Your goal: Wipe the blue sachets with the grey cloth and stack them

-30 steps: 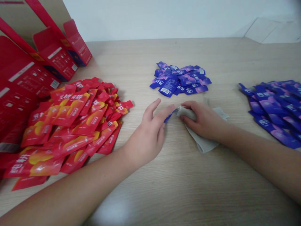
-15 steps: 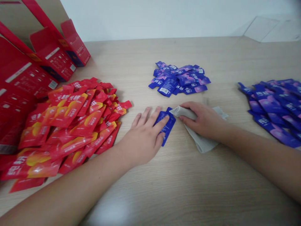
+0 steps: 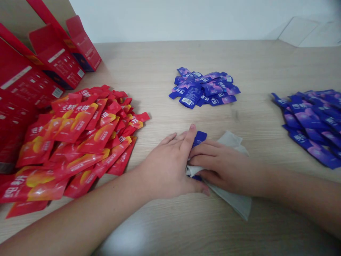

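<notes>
A single blue-purple pouch lies on the table before me, mostly hidden under both hands. My left hand rests over its left side, fingers stretched out and thumb spread toward me. Pressed up against it from the right, my right hand holds a folded pale cloth down on the pouch. Part of the cloth sticks out behind the right hand, and a corner hangs toward me.
Left of my arm lies a big heap of red-orange pouches, with open red boxes behind it. A small pile of purple pouches sits further back. Another purple pile is at the right. Behind the table rises a white wall.
My right hand has come left and nearer to me, bringing the cloth onto the pouch. My left hand has shifted slightly right, and the pouch is now mostly covered.
</notes>
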A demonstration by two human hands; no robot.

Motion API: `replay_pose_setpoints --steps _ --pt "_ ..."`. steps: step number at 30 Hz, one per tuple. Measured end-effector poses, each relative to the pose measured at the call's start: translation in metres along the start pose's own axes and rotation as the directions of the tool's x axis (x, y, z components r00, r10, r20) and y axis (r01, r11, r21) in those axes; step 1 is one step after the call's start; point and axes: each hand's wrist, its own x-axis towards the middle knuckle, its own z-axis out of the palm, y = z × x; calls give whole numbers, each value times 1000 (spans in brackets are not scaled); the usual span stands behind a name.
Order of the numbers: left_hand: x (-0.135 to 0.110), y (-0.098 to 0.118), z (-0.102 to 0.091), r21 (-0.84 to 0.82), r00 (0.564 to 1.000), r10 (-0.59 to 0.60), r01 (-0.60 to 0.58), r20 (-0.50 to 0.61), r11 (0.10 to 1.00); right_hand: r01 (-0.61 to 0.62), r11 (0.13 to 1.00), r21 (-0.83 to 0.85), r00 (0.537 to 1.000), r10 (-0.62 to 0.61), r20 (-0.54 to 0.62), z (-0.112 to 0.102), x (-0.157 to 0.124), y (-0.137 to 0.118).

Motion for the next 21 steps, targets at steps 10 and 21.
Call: replay_pose_setpoints --steps 10,21 --pt "1 -4 8 91 998 -48 44 34 995 -145 967 -208 989 137 -53 -8 -3 39" --pt "-2 12 10 203 988 -151 154 -28 967 -308 915 -262 940 251 -230 -9 -6 57"
